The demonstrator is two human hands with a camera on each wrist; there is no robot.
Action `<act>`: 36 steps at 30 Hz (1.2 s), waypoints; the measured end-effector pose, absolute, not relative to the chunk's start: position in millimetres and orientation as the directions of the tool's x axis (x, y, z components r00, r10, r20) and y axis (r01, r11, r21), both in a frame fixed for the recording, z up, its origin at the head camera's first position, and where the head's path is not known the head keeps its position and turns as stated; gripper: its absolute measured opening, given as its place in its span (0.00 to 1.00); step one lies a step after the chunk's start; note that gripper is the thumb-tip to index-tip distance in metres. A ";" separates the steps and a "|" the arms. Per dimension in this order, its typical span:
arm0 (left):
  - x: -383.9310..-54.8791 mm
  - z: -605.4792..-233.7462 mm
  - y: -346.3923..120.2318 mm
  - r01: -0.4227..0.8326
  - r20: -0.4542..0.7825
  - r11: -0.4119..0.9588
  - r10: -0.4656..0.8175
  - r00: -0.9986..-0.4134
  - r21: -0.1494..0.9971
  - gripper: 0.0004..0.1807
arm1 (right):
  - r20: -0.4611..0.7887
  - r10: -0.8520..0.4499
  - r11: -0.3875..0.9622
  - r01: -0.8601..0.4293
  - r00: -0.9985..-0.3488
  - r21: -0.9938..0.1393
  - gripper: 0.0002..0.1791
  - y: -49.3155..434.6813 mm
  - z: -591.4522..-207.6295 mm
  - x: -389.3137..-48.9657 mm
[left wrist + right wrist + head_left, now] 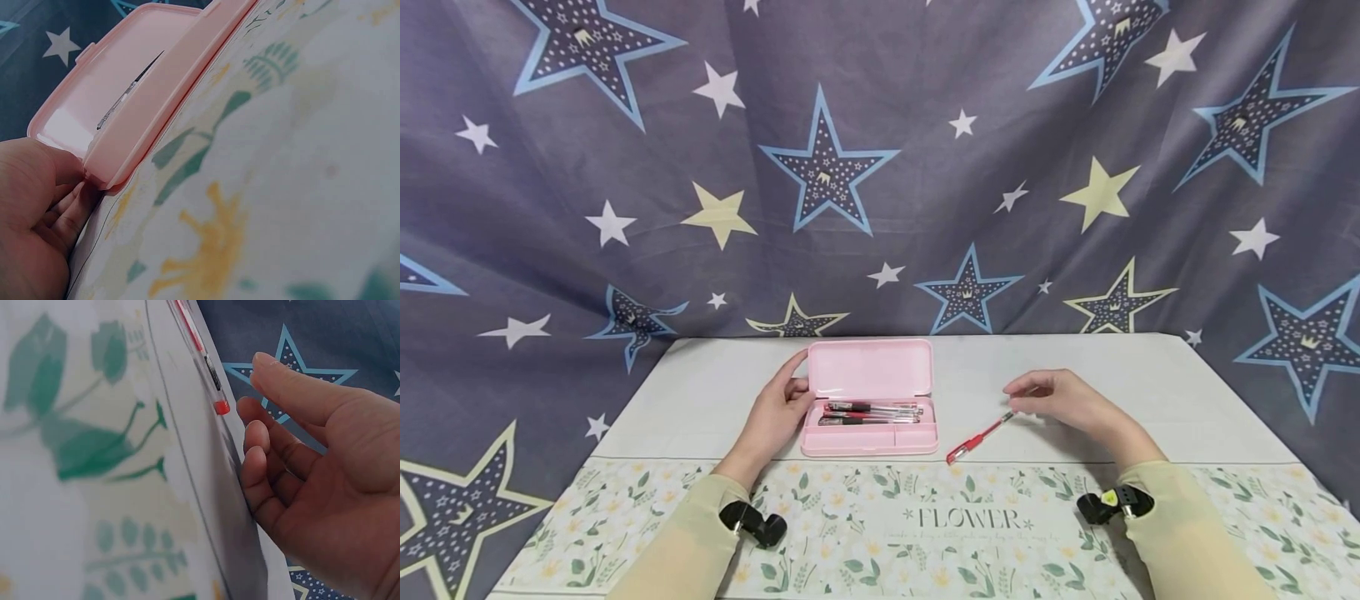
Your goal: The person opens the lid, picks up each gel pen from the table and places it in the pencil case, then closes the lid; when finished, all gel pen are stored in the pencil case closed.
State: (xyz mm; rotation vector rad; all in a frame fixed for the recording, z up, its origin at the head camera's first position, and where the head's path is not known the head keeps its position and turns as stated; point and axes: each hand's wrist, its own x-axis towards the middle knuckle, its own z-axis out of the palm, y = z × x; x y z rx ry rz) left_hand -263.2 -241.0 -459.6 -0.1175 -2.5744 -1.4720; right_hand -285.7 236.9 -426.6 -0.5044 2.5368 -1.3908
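A pink pencil case (pixel 871 367) stands with its lid raised, several pens (pixel 868 421) with dark or red parts lying in its long compartment. My left hand (pixel 778 412) holds the case's left end, the fingers around the corner by the hinge; in the left wrist view the case (pixel 134 128) hides some fingertips. To the right, a red pen (pixel 979 439) lies slanted on the table, its cap toward me. Just beyond its far end hovers my right hand (pixel 1067 404), fingers loosely bent. In the right wrist view, a gap parts the fingertips from the pen's red end (pixel 221 407).
The white table (pixel 700 383) has a flowered cover strip (pixel 850 533) along its near side, printed with FLOWER. A dark curtain (pixel 865 250) with stars hangs right behind the table's back edge. Inside the case's front are smaller compartments (pixel 916 438).
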 end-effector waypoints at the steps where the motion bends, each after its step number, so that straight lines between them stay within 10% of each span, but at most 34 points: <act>1: -263.2 -459.6 -240.9 0.155 0.190 0.509 -0.018 -0.982 0.847 0.41 | -0.016 -0.392 0.497 -0.197 -0.920 -0.845 0.18 237.3 -427.1 -285.7; 36: -265.1 -460.1 -240.0 0.142 0.181 0.514 -0.026 -0.983 0.846 0.41 | 0.001 -0.416 0.604 -0.278 -0.909 -0.747 0.11 240.7 -434.9 -286.3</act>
